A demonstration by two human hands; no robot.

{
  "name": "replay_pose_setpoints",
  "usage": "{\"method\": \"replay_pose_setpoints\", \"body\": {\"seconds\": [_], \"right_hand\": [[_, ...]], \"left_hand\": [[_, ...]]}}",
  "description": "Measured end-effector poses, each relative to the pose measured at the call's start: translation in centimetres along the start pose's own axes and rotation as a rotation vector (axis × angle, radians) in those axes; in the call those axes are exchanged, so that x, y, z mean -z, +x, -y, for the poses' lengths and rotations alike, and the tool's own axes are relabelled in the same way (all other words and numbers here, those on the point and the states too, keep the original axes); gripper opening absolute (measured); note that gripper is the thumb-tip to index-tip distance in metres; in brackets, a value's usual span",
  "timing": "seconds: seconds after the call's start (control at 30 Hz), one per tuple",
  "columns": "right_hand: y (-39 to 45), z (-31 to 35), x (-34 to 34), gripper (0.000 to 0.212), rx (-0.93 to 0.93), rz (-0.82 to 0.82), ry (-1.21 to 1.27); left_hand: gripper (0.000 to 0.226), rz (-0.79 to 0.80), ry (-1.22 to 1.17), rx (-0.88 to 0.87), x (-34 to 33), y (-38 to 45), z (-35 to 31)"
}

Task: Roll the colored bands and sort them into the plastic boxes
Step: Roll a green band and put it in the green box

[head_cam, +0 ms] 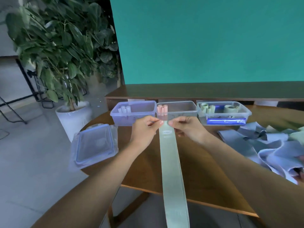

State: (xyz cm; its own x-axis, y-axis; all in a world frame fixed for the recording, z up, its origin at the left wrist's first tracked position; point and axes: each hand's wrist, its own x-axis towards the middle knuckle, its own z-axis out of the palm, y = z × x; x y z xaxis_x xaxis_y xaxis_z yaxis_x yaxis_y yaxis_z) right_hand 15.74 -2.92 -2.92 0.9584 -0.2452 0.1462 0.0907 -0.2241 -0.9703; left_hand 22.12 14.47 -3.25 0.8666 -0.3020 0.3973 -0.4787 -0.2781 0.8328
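Note:
A long pale green band (171,165) stretches flat from the table's middle toward me and past its near edge. My left hand (144,130) pinches the band's far left corner, and my right hand (186,127) pinches the far right corner. Behind them stand three clear plastic boxes: the left box (148,104) holds pale blue rolls, the middle box (185,104) holds pink rolls, the right box (243,111) holds green rolls. A heap of loose blue and green bands (269,142) lies on the table at the right.
A stack of clear lids (94,145) overhangs the round wooden table's (202,170) left edge. A large potted plant (65,60) in a white pot stands left of the table. A wooden bench and a teal wall lie behind the boxes.

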Motion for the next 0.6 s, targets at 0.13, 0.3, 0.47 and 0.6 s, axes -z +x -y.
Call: {"method": "replay_pose_setpoints", "body": {"seconds": [0.13, 0.3, 0.47, 0.6], "right_hand": [[2.8, -2.4, -0.1, 0.016, -0.022, -0.021, -0.027], [4.7, -4.6, -0.5, 0.012, -0.02, -0.043, 0.015], [6.2, -6.1, -0.7, 0.005, -0.019, -0.093, -0.017], [7.2, -6.6, -1.0, 0.014, -0.035, -0.164, -0.142]], "left_hand": [[0.005, 0.019, -0.027, 0.055, -1.5, 2.1, 2.6], [0.004, 0.027, -0.061, 0.09, -2.6, 3.9, 5.3], [0.003, 0.033, -0.071, 0.11, -3.6, 5.0, 7.0], [0.005, 0.025, 0.025, 0.109, -4.3, 5.6, 8.0]]}}
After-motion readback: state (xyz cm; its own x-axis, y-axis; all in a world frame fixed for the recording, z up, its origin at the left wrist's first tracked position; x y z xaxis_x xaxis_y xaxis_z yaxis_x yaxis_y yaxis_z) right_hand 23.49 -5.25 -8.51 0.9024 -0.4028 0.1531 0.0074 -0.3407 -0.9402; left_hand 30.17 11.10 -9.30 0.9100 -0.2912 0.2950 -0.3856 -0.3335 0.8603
